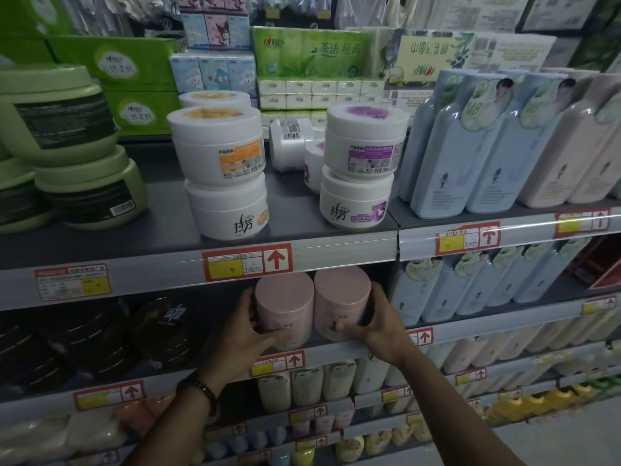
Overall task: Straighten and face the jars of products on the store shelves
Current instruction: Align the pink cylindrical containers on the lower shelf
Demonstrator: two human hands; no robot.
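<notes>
Grey shelving (158, 227), price tags (247, 262), pink jars (285, 306)

a shop, in a toiletries aisle: tiered grey shelves (161, 227) hold rows of matching jars (218, 146) and bottles (447, 169), red-and-yellow price tags (247, 262) line each shelf edge, and tissue packs (309, 52) are stacked behind.

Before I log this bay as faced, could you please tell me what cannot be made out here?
Head view only:
1. Labels of the left pink jar and right pink jar: dim, partly covered by the left hand and right hand gripping them.
2. Dark jars: in shadow, count unclear.
3. Price tag: small print blurred.
4. Tipped jar: front label turned away.
</notes>
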